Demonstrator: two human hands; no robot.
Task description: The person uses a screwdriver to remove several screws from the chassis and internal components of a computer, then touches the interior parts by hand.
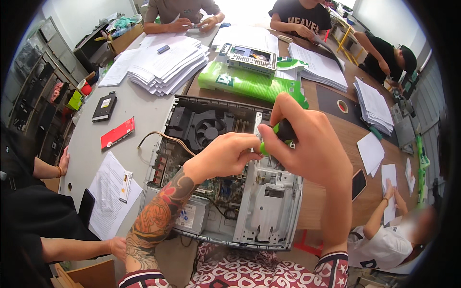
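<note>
An opened desktop computer case point(264, 225) lies in front of me. Its black fan point(207, 130) sits toward the back left, and a metal drive bracket point(254, 204) fills the right side. In my right hand point(312, 146) is a green and black screwdriver point(285, 132), held above the bracket's far end. My left hand point(223, 152) reaches over the circuit board point(218, 187) with thumb and forefinger pinched at the screwdriver's green front part. Its tip and any screw there are hidden by my fingers. A silver power supply point(192, 216) occupies the near left corner.
Beyond the case, another opened metal unit point(252, 58) rests on green packaging point(240, 84). Paper stacks point(165, 65) stand behind. To the left lie a black drive point(104, 106), a red packet point(117, 133) and printed sheets point(113, 197). A phone point(358, 185) is on the right; people surround the table.
</note>
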